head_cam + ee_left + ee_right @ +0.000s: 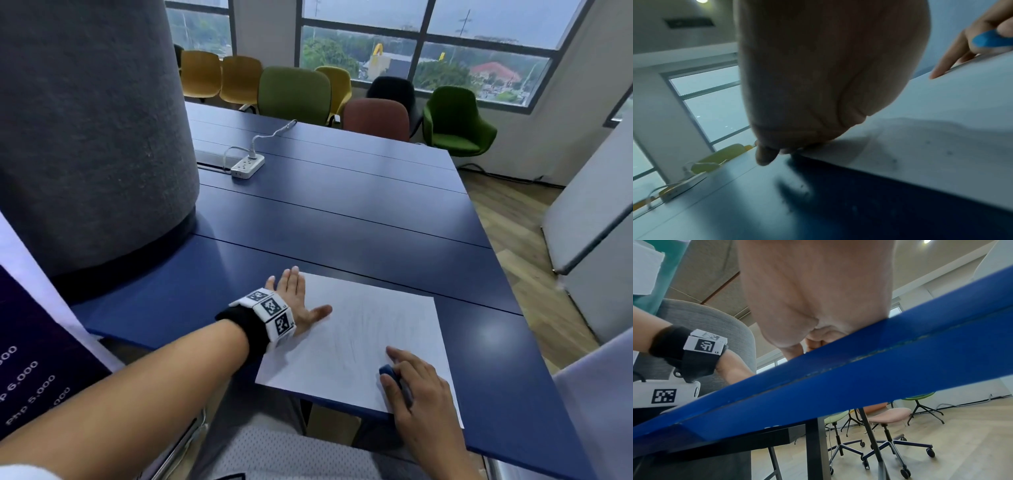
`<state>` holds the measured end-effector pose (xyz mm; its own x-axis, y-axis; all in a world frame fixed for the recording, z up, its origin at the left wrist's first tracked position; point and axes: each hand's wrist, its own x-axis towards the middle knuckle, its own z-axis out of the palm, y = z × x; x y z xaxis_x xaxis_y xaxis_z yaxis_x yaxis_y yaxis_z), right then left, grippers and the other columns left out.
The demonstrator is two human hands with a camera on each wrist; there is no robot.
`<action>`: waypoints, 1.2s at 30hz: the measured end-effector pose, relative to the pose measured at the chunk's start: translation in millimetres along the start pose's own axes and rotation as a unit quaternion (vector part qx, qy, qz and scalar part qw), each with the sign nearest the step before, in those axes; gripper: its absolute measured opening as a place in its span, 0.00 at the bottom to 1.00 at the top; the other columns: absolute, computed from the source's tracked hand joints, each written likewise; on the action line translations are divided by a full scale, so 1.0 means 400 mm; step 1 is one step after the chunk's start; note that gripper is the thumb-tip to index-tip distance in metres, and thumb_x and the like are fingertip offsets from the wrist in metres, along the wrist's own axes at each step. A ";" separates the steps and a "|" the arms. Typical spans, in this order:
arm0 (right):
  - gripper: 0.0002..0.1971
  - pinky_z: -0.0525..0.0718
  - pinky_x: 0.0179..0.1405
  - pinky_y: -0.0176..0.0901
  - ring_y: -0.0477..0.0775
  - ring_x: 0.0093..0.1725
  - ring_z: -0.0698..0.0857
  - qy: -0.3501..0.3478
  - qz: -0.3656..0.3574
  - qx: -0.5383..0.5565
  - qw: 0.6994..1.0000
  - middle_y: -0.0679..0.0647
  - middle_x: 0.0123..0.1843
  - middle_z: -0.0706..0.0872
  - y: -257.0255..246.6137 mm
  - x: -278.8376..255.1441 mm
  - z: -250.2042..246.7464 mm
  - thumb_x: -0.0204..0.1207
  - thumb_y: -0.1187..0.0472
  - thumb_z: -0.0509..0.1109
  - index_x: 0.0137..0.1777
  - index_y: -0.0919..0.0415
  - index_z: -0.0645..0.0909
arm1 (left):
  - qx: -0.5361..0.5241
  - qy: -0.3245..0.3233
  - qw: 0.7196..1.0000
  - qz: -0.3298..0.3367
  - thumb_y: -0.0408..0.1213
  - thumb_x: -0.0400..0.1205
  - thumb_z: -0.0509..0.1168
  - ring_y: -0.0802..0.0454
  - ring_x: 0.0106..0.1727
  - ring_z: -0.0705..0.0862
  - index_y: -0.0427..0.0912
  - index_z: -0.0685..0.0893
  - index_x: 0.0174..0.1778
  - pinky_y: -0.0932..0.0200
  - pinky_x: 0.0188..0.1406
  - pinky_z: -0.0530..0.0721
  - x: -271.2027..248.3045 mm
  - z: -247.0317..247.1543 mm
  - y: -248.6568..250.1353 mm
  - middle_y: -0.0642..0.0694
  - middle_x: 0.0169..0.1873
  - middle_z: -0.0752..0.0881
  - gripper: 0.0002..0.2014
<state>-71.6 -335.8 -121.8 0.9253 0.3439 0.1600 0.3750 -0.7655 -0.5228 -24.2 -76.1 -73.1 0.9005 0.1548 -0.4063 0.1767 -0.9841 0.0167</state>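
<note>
Your left hand (296, 297) presses flat, fingers straight and slightly apart, on the paper (370, 329) at its far-left corner. Your right hand (419, 389) grips a blue eraser (389, 372) on the paper near its right edge.

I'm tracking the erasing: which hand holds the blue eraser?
The right hand grips the blue eraser on the paper; the left hand holds nothing, lying flat on the sheet's corner.
</note>
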 end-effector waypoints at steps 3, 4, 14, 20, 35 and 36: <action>0.42 0.71 0.70 0.48 0.43 0.69 0.76 0.016 -0.002 0.010 1.000 0.33 0.68 0.76 0.002 0.003 0.001 0.68 0.21 0.40 0.66 0.46 0.80 | 0.038 0.007 0.995 0.093 0.69 0.83 0.36 0.48 0.84 0.31 0.40 0.32 0.84 0.39 0.83 0.36 -0.017 -0.004 0.043 0.44 0.83 0.28 0.44; 0.36 0.72 0.68 0.48 0.44 0.68 0.77 0.024 -0.007 0.012 1.000 0.32 0.67 0.76 0.004 0.003 0.001 0.70 0.25 0.45 0.63 0.46 0.81 | 0.055 -0.006 0.988 0.144 0.69 0.83 0.35 0.48 0.84 0.30 0.44 0.32 0.85 0.39 0.83 0.35 -0.029 0.000 0.068 0.45 0.82 0.27 0.42; 0.51 0.71 0.73 0.51 0.46 0.70 0.77 0.015 0.004 0.010 1.000 0.39 0.71 0.79 0.001 0.001 0.000 0.65 0.19 0.33 0.68 0.48 0.81 | 0.039 -0.018 0.999 0.003 0.67 0.85 0.37 0.48 0.86 0.34 0.37 0.35 0.85 0.41 0.82 0.33 0.000 -0.018 -0.033 0.42 0.85 0.33 0.43; 0.35 0.69 0.70 0.46 0.45 0.70 0.77 0.016 -0.004 0.010 1.000 0.36 0.69 0.79 0.006 -0.001 -0.004 0.73 0.27 0.47 0.65 0.47 0.81 | 0.073 -0.022 0.977 0.198 0.64 0.86 0.36 0.50 0.83 0.27 0.47 0.31 0.84 0.40 0.82 0.32 -0.047 0.001 0.048 0.46 0.82 0.26 0.38; 0.21 0.67 0.67 0.42 0.35 0.65 0.72 -0.003 0.005 0.020 1.000 0.29 0.67 0.74 -0.013 -0.006 -0.023 0.76 0.34 0.53 0.53 0.43 0.81 | -0.015 -0.046 0.986 0.162 0.62 0.83 0.59 0.50 0.85 0.31 0.42 0.36 0.86 0.37 0.83 0.38 -0.108 -0.017 -0.037 0.46 0.84 0.30 0.49; 0.13 0.70 0.67 0.44 0.36 0.65 0.74 0.002 0.003 0.027 1.000 0.31 0.67 0.76 -0.013 -0.005 -0.025 0.78 0.38 0.60 0.48 0.43 0.80 | -0.018 -0.052 0.984 0.168 0.64 0.80 0.63 0.51 0.85 0.33 0.43 0.37 0.86 0.38 0.84 0.39 -0.112 -0.017 -0.042 0.46 0.85 0.32 0.52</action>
<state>-75.0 -337.9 -111.0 0.9274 0.3374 0.1612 0.3668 -0.7371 -0.5676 -64.8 -66.0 -49.1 0.8652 -0.1897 -0.4642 -0.1078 -0.9744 0.1971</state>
